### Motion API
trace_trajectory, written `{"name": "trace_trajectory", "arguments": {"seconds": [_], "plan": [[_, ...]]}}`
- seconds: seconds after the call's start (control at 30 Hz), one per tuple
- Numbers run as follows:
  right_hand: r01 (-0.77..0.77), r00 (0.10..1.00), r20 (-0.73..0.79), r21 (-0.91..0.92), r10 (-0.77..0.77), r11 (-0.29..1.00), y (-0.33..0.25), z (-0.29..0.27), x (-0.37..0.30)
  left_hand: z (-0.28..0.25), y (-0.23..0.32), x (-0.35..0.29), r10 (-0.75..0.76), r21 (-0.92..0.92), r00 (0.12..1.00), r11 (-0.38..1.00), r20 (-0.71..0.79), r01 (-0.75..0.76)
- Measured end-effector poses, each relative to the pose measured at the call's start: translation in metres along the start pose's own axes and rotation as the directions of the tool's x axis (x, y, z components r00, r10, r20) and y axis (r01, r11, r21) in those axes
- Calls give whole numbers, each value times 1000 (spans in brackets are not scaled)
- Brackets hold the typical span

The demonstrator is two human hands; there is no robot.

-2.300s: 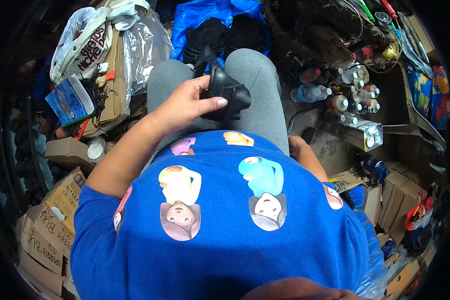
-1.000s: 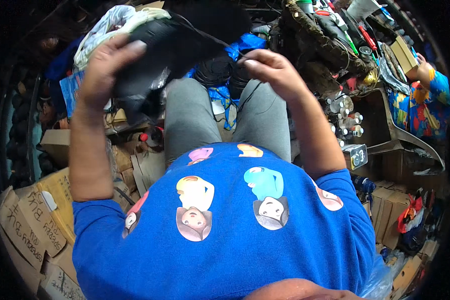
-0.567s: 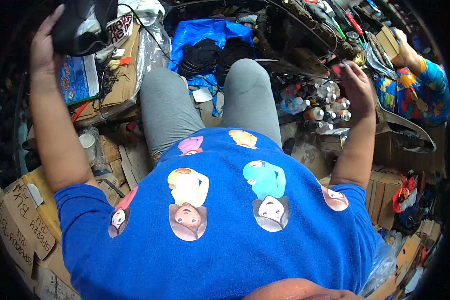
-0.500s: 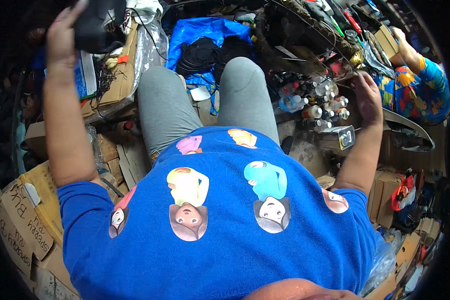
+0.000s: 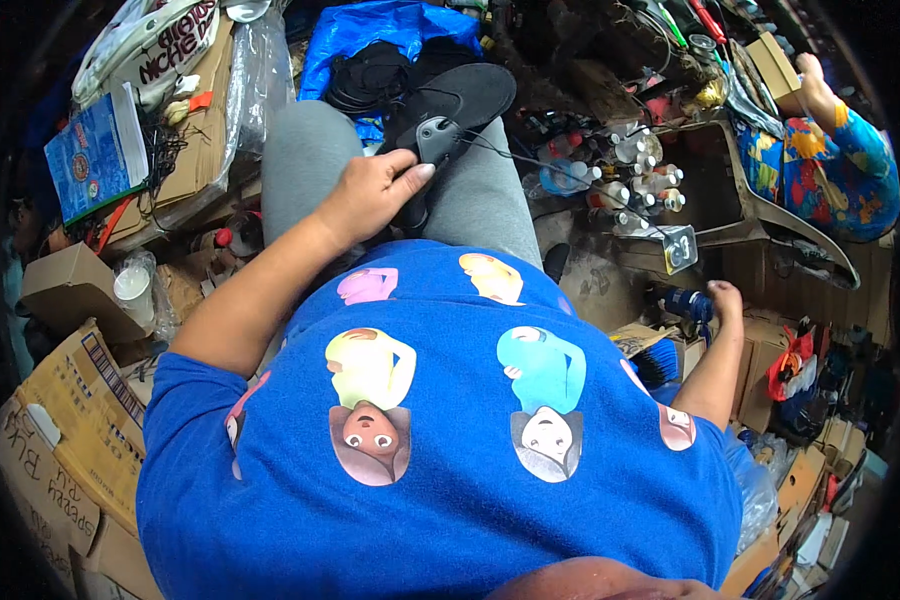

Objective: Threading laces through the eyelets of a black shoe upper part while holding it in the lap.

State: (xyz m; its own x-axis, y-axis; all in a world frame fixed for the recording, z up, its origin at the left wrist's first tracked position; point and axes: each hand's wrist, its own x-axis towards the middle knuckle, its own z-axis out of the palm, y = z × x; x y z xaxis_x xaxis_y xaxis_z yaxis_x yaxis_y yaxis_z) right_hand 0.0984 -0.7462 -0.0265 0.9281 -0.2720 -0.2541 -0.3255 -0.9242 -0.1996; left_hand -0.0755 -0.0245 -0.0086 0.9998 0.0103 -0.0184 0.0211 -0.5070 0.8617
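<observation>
Over my right thigh, my left hand (image 5: 375,190) is closed on a black shoe (image 5: 470,98), thumb and fingers pinching its upper beside a smooth dark flap with eyelets (image 5: 437,140). The shoe lies tilted, its flat, dark, rounded end pointing away to the right. From it a thin dark thread (image 5: 550,165) runs rightward past several bottles. Out to my right side, my right hand (image 5: 727,300) is curled into a fist near a dark blue bottle (image 5: 685,302); whatever is inside the fist is too small to make out.
Ahead lies a blue plastic sheet (image 5: 320,50) with black coiled material (image 5: 370,78). Several plastic bottles (image 5: 635,185) stand right of my knee. At left are a blue book (image 5: 95,160) and cardboard boxes (image 5: 75,285). Another person's hand (image 5: 818,95) and colourful sleeve (image 5: 850,165) show at right.
My left hand has come down from the upper left to my thigh, bringing the black shoe. My right hand has dropped from beside the bottles toward my right side.
</observation>
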Motion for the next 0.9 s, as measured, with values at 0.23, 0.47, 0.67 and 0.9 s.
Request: {"name": "trace_trajectory", "arguments": {"seconds": [0.23, 0.47, 0.67, 0.9], "plan": [[595, 793, -155, 407, -590, 693, -279, 92, -70, -27, 17, 8, 510, 614, 860, 689, -34, -385], [768, 565, -151, 457, -811, 450, -485, 127, -162, 10, -1, 19, 360, 552, 929, 758, 89, -347], [419, 731, 23, 773, -681, 476, -491, 186, -139, 30, -10, 12, 160, 487, 985, 856, 67, -172], [339, 625, 239, 775, -743, 534, -504, 163, -149, 23, -10, 5, 68, 582, 998, 811, 0, -56]]}}
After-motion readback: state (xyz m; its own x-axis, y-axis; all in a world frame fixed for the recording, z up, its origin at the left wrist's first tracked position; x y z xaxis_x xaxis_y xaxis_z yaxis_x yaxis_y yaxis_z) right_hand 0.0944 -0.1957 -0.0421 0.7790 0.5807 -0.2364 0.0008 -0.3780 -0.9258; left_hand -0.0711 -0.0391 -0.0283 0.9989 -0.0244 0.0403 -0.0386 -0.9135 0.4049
